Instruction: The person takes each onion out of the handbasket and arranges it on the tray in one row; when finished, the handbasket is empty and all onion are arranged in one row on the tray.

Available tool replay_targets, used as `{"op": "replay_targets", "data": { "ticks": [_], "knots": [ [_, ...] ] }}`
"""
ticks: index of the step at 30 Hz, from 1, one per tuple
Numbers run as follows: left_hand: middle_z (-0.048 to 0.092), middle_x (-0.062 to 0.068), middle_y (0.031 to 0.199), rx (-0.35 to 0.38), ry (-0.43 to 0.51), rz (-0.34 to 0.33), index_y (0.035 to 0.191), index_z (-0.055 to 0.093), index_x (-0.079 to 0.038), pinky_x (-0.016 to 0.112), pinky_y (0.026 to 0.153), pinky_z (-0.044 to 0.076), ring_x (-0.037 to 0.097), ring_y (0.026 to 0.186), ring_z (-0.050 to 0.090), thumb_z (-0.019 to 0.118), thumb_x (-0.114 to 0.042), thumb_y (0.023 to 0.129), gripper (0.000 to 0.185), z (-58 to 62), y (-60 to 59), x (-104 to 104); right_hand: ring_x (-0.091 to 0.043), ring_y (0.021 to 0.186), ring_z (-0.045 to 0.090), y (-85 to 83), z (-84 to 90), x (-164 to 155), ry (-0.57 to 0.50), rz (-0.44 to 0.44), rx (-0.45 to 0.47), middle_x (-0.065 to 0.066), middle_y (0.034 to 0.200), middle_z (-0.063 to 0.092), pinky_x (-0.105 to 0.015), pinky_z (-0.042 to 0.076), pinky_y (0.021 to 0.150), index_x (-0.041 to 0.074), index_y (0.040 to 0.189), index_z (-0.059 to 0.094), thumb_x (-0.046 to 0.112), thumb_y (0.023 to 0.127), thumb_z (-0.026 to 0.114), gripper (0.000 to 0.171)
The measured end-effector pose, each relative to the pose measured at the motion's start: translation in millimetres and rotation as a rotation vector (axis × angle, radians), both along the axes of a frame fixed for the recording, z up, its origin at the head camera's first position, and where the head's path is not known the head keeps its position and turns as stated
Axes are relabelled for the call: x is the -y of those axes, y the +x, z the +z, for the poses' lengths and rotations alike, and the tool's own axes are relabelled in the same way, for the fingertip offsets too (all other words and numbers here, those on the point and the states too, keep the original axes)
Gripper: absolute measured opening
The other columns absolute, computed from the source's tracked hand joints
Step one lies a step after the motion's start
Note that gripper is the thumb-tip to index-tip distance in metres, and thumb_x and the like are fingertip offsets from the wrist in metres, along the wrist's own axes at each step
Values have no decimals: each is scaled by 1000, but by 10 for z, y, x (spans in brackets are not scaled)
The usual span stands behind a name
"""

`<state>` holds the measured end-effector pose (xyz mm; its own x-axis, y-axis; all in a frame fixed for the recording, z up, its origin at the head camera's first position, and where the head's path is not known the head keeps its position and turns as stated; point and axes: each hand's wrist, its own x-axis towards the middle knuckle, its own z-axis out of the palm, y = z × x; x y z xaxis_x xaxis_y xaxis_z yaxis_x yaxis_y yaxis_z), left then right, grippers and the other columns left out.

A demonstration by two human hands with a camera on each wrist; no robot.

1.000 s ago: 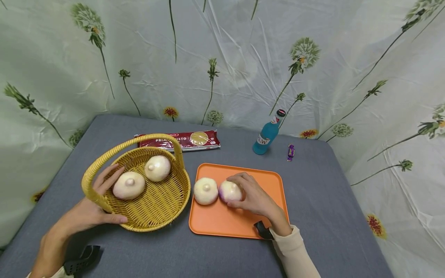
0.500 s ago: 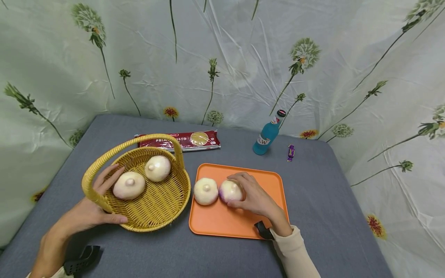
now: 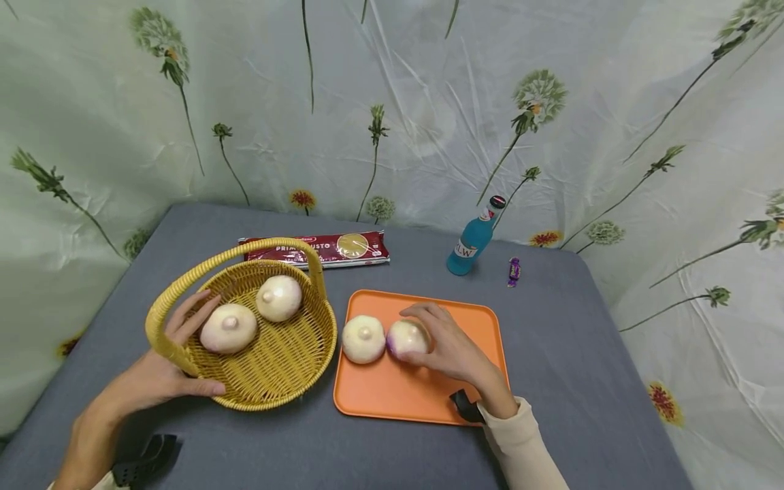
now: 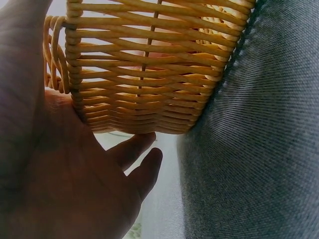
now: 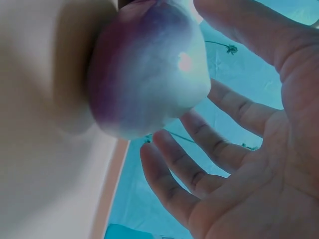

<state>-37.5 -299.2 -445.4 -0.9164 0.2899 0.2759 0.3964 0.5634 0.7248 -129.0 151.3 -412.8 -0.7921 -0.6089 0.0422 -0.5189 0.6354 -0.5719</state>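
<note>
My right hand (image 3: 450,347) sits over a purple-and-white onion (image 3: 404,338) on the orange tray (image 3: 392,398). In the right wrist view the fingers (image 5: 199,164) are spread and stand apart from that onion (image 5: 149,74), with only the thumb close to its top. A white onion (image 3: 363,339) touches it on the left. My left hand (image 3: 177,361) holds the yellow wicker basket (image 3: 275,384) at the foot of its handle, thumb outside, fingers over the rim. The palm (image 4: 75,189) lies against the basket wall (image 4: 149,74). Two pale onions (image 3: 229,327) (image 3: 279,297) lie inside.
A red pasta packet (image 3: 318,249) lies behind the basket. A blue bottle (image 3: 468,238) and a purple wrapped sweet (image 3: 513,271) stand at the back right. The grey table (image 3: 582,354) is ringed by a flowered cloth backdrop.
</note>
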Motion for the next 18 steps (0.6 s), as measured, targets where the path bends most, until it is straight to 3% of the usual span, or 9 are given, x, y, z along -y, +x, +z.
{"op": "replay_targets", "data": {
  "ticks": [18],
  "knots": [
    [8, 25, 161, -18, -2, 0, 159, 22, -4, 3, 102, 10, 1, 148, 2, 99, -10, 47, 136, 0, 6, 0, -27, 133, 43, -46, 217, 172, -9, 80, -24, -7, 143, 50, -51, 39, 109, 12, 138, 57, 31, 86, 79, 59]
  ]
}}
